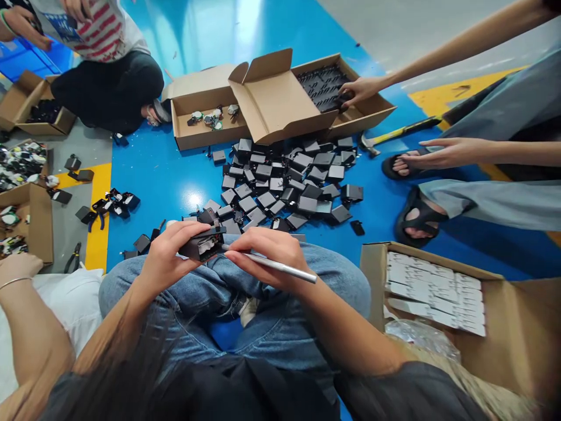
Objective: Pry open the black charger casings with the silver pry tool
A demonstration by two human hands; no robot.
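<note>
Above my lap, my left hand (pixel 169 251) is closed around a small black plastic housing (pixel 191 248). Its near side is open, and whitish and metallic parts show inside. My right hand (pixel 269 254) grips a slim silver pen-like tool (pixel 284 269) between thumb and fingers. The tool's front end points at the housing's open side; its tip is hidden, so whether it touches I cannot tell. Just beyond my knees lies a large heap of dark grey and black box-shaped housings (pixel 267 171) on the blue floor.
Beyond the heap stand a cardboard box (pixel 204 139) with small parts and another box (pixel 368 121), where a co-worker's hand (pixel 362 90) reaches in. A hammer (pixel 398 131) lies right. White pieces (pixel 433 286) fill a box beside me. Pliers (pixel 74 257) lie left near a seated person's arm (pixel 33 316).
</note>
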